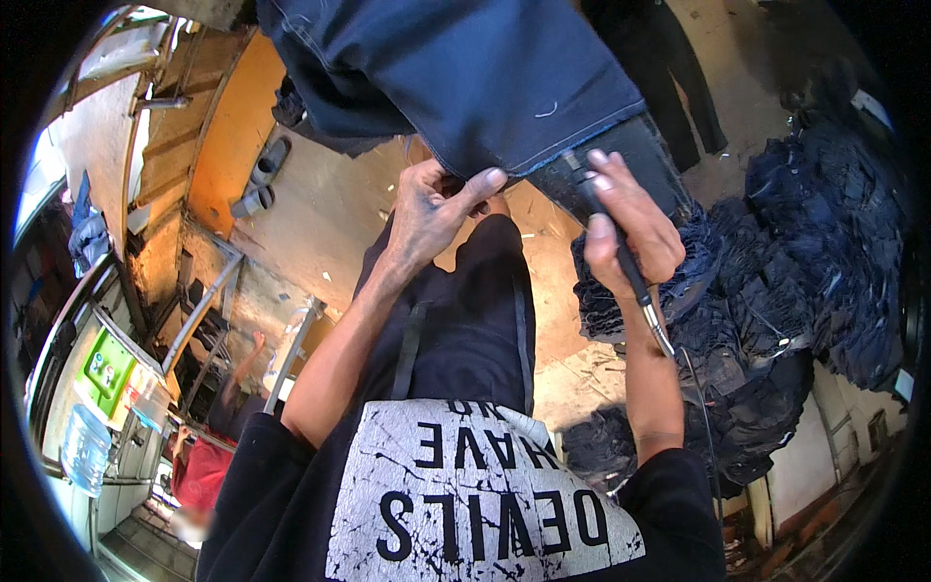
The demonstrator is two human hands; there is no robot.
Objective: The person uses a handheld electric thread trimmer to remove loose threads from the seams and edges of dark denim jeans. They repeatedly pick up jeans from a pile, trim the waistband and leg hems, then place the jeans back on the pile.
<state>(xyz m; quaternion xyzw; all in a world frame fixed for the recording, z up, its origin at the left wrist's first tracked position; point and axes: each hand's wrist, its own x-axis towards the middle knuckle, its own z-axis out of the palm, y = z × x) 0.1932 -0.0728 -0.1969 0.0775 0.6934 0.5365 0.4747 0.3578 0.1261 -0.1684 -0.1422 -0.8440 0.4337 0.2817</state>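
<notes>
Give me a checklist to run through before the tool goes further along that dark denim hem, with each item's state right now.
1. Left hand pinching the hem of the dark denim garment: ok, thumb and fingers shut on the edge.
2. Right hand grip on the pen-shaped tool: ok, fingers wrapped round its body.
3. Tool tip at the hem: ok, it sits at the edge beside the fingertips.
4. Left fingers away from the tip: ok, a gap shows.
5. Tool cord free: cannot tell, it runs down past the forearm.
6. Pile of dark denim away from the hands: ok, it lies on the right.
</notes>
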